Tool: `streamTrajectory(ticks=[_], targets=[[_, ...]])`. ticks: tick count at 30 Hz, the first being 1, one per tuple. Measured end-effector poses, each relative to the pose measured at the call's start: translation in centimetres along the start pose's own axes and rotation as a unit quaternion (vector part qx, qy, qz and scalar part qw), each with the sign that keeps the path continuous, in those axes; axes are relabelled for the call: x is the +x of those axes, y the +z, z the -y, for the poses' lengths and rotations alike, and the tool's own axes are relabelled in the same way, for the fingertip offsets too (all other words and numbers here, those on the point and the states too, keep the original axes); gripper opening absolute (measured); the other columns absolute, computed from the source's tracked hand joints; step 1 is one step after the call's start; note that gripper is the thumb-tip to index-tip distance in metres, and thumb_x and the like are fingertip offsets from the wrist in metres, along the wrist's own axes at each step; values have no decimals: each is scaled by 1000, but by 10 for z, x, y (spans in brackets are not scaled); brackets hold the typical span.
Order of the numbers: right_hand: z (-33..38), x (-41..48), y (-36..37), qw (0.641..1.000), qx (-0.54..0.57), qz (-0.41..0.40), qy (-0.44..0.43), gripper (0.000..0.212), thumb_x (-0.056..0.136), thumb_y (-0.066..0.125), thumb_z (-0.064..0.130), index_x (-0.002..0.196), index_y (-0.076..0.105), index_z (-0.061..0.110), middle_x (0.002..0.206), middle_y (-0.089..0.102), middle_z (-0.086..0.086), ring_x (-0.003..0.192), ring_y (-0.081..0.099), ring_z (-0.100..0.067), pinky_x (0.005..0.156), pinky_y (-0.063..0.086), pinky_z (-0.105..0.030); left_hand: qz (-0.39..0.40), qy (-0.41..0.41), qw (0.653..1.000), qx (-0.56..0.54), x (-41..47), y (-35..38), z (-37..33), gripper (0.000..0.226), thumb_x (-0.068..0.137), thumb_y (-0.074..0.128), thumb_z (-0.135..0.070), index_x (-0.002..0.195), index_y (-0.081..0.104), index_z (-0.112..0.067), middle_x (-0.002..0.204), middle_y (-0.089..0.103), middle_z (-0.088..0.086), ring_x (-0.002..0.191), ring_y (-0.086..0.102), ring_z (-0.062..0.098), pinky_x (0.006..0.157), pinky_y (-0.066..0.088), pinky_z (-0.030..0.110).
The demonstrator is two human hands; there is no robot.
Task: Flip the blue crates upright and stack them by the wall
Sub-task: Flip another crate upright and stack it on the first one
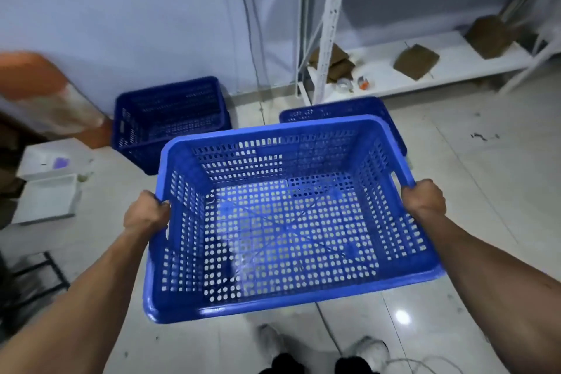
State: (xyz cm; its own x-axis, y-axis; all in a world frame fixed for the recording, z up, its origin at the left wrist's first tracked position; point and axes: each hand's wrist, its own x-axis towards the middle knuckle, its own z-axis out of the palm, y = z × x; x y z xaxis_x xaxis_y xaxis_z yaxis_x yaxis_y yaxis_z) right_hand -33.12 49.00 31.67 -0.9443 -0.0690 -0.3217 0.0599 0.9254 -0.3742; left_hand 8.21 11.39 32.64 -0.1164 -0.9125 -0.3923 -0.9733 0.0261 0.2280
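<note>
Seen from above, a person holds a blue perforated crate [273, 222] upright, open side up, in the air in front of their body, above a pale tiled floor [473, 179]. The left hand [147, 212] grips the crate's left rim and the right hand [423, 196] grips its right rim, the fingers [161, 204] of each clamped over the edge. Farther off to the left, a second blue crate [170, 118] stands upright on the floor against the wall [136, 15]. A third blue crate [334, 111] sits just behind the held one, mostly hidden. To the right is a white shelf [449, 68] carrying brown packets [416, 61]. The person's shoes [372, 349] show at the bottom edge.
</note>
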Motion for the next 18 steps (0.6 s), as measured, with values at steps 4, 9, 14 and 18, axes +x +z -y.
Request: streamTrajectory(ticks=[4, 9, 14, 18], targets=[[73, -18, 11, 999, 4, 11, -33, 28, 88, 57, 23, 104, 64, 1, 103, 67, -20, 92, 65, -39, 74, 49, -37, -26, -35, 999, -9, 54, -53, 32, 35, 79, 54, -38, 97, 54, -8, 88, 71, 16, 77, 69, 35, 79, 59, 46], [156, -15, 33, 997, -5, 13, -81, 35, 91, 58, 37, 93, 62, 2, 94, 64, -16, 91, 64, -38, 72, 47, -37, -70, -55, 996, -22, 86, -106, 40, 35, 81, 56, -35, 99, 58, -5, 92, 70, 18, 83, 67, 37, 79, 55, 42], [242, 16, 70, 992, -24, -1, -121, 49, 92, 53, 49, 93, 64, 1, 94, 67, -20, 87, 63, -38, 66, 44, -35, -87, -75, 993, -39, 149, -129, 44, 33, 85, 58, -35, 103, 55, -7, 98, 69, 19, 86, 67, 38, 82, 55, 46], [322, 44, 108, 991, -42, 22, -128, 50, 92, 54, 51, 90, 64, 3, 94, 67, -20, 88, 63, -39, 67, 46, -38, -77, -128, 984, -92, 191, -144, 39, 24, 87, 63, -25, 98, 50, -9, 98, 68, 20, 87, 69, 37, 86, 57, 49]])
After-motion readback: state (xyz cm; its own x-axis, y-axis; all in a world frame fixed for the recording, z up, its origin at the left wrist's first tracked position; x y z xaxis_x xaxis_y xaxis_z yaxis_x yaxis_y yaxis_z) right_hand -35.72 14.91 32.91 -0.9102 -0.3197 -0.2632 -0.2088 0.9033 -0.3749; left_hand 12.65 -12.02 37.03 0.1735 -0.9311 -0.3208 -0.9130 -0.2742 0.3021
